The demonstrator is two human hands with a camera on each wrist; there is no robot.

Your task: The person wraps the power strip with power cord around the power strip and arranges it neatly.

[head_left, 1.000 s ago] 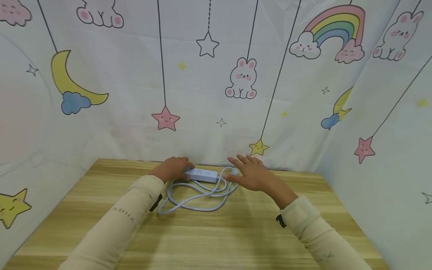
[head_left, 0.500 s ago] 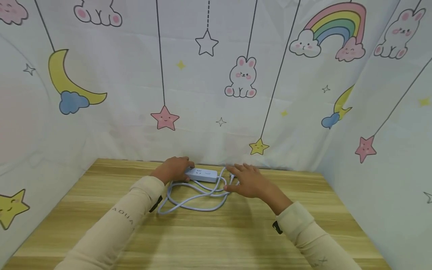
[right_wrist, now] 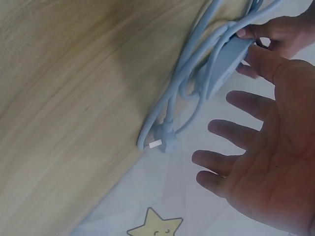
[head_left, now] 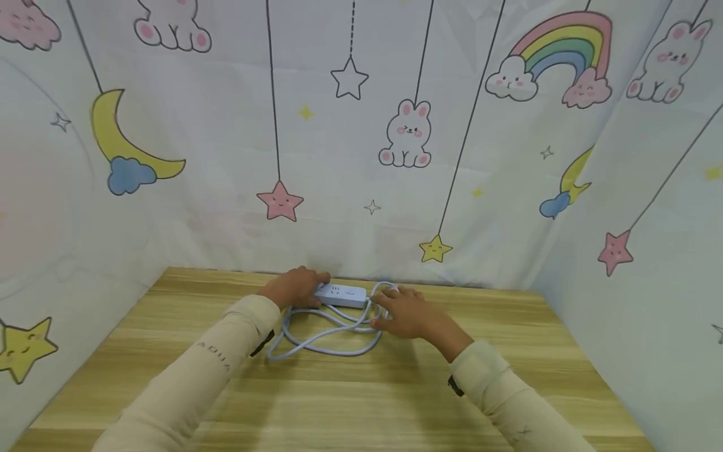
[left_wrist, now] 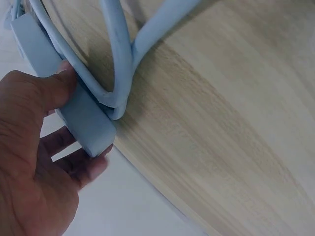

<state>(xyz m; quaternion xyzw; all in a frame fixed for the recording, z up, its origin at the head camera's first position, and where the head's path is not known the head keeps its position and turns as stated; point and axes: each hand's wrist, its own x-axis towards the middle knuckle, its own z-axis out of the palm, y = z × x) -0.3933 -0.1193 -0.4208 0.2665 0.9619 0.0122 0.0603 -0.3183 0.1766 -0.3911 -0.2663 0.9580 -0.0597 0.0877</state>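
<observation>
A white power strip (head_left: 341, 295) lies at the back of the wooden table, its sockets visible in the head view. My left hand (head_left: 295, 287) grips the strip's left end; in the left wrist view the thumb (left_wrist: 64, 83) lies along one long side and the fingers curl round the other. The strip's cable (head_left: 333, 353) spreads in loose loops in front of it. Over the right side of these loops hovers my right hand (head_left: 409, 314), fingers spread and holding nothing. In the right wrist view the plug (right_wrist: 166, 138) with a small white tag lies beyond its fingertips.
The wooden table (head_left: 339, 408) ends at the back against a white cloth wall (head_left: 226, 157) printed with stars, rabbits and a rainbow. More of this cloth closes the left and right sides. Both forearms wear cream sleeves (head_left: 181, 376).
My right hand has come down and a little to the left, closer over the cable loops. The left hand keeps its place on the power strip, which stays put.
</observation>
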